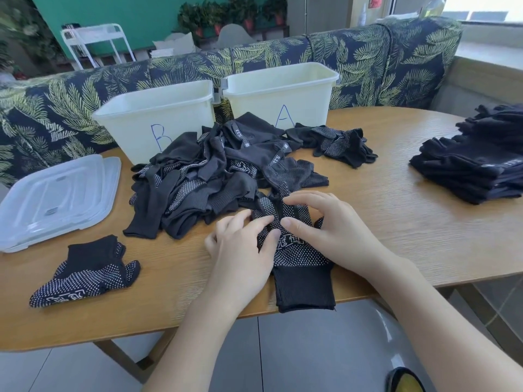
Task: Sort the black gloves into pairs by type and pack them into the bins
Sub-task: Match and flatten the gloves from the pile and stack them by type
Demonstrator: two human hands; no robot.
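I have both hands on a dotted glove (pixel 297 250) lying at the near edge of the desk (pixel 396 210), its ribbed cuff hanging just over the rim. My left hand (pixel 243 244) rests on its left side with the fingers loosely curved, thumb on the palm print; my right hand (pixel 317 222) presses down with bent fingers on the glove's fingers. I cannot tell whether either hand actually pinches the fabric.

The risk I see is the overhanging cuff: a careless tug toward me could slide the soft knit off the desk. The glove's fingertips also touch the loose pile (pixel 215 176), so lifting it may drag neighbours along or pair it with the wrong type, since plain and dotted gloves are tangled there.

The knit looks limp and stretchy; the white grip dots should be tacky. Bin B (pixel 158 114) and bin A (pixel 283 89) are rigid pale plastic, far side, apparently without gloves. A folded dotted pair (pixel 87 273) lies near left, a stack (pixel 481 157) on the right.
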